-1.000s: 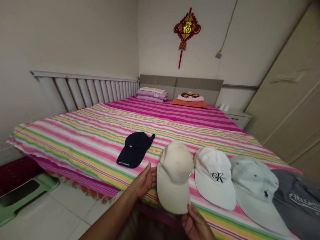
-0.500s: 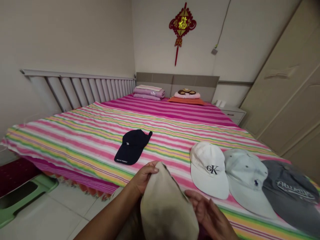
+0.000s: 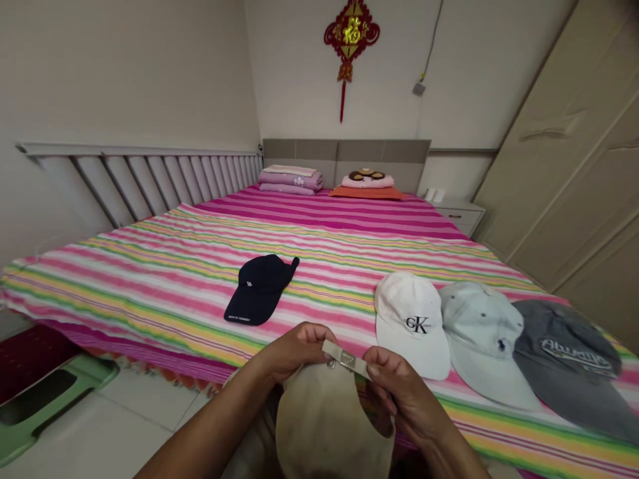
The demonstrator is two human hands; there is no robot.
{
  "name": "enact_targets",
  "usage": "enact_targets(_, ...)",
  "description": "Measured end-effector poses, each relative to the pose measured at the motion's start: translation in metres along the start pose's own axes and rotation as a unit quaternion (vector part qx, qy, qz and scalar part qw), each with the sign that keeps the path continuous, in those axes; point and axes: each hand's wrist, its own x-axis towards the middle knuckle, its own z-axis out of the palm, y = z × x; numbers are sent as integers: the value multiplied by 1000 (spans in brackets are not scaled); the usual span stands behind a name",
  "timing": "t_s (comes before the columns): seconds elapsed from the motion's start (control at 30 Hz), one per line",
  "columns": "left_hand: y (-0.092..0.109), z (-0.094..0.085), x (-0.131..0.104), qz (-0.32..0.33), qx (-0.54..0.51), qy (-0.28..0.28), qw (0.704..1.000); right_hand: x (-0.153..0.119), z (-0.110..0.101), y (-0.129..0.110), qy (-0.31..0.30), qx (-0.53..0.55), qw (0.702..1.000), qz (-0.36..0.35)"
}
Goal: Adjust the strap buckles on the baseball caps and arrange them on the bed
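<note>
Close to me, at the bottom centre, I hold a beige baseball cap (image 3: 324,419) with its back opening and adjusting strap facing up. My left hand (image 3: 299,349) pinches the strap's left end beside a small metal buckle (image 3: 347,359). My right hand (image 3: 399,386) pinches the other end of the strap, fingers closed. On the bed ahead lies a navy cap (image 3: 262,286), brim toward me. To the right a white cap (image 3: 412,319) with "CK" letters, a pale blue-grey cap (image 3: 482,332) and a dark grey cap (image 3: 569,352) lie in an overlapping row.
A striped sheet covers the bed (image 3: 164,259). Folded bedding (image 3: 289,181) and a pink and orange stack (image 3: 367,186) lie by the headboard (image 3: 309,152). A green stool (image 3: 64,399) stands at the lower left, a nightstand (image 3: 459,214) at the far right.
The beige cap has turned so that its back strap and buckle now show. My right hand has moved up and in and now grips the strap. The view has shifted slightly.
</note>
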Motion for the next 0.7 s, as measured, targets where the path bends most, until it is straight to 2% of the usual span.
enact_targets(0.17,9,9,-3,-34,37,-6,999,-3,5,-5,6,-32,999,-7)
enact_targets(0.3,8,13,-4,-54,51,-11,997,-4,9,-10,17,-47,999,-8)
enact_targets(0.53,1,18,-3,-33,64,30,997,-6,16,-10,42,-64,997,-12)
enact_targets(0.7,-4,19,-4,-24,71,26,997,-6,16,-8,44,-69,997,-12)
